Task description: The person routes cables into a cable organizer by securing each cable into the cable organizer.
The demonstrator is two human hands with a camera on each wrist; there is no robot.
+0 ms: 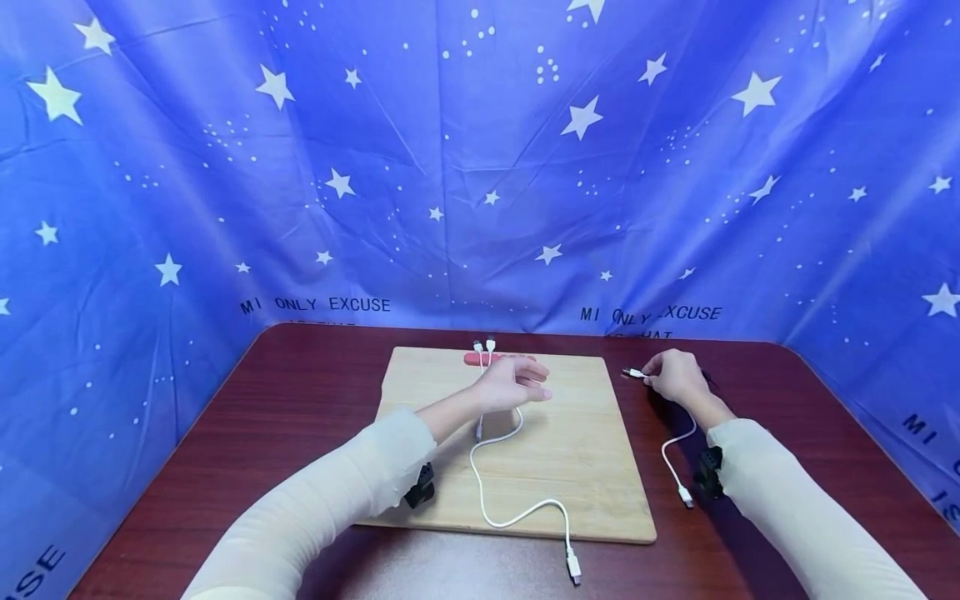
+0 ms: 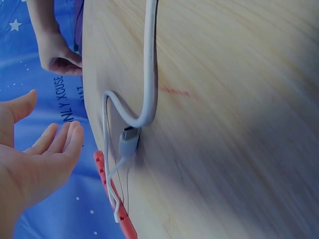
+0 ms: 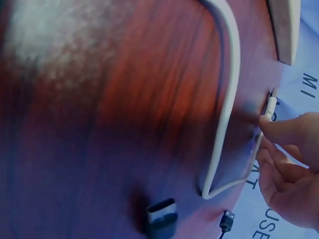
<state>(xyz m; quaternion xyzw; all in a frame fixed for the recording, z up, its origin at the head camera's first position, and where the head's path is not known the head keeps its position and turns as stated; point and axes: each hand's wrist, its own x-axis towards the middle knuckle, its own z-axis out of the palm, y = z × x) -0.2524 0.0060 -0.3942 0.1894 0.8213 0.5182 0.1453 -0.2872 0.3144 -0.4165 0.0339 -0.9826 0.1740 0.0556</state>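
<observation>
Fingers apart and holding nothing, my left hand (image 1: 513, 385) hovers over a wooden board (image 1: 570, 467), just in front of a red slotted strip (image 1: 472, 359). Two white cable plugs (image 1: 491, 344) stick out past the strip's far side. From there one white cable (image 1: 517, 521) curves over the board to its near edge; the other ends in a plug (image 2: 128, 143) on the board. At the right, my right hand (image 1: 678, 379) pinches a white USB cable (image 3: 270, 107) near its plug. That cable's other plug (image 1: 686, 497) lies on the table.
In the right wrist view, a black plug (image 3: 162, 219) and a smaller black USB plug (image 3: 227, 220) lie on the dark red table (image 1: 247, 433). A blue star-patterned curtain (image 1: 450, 167) hangs behind and along both sides.
</observation>
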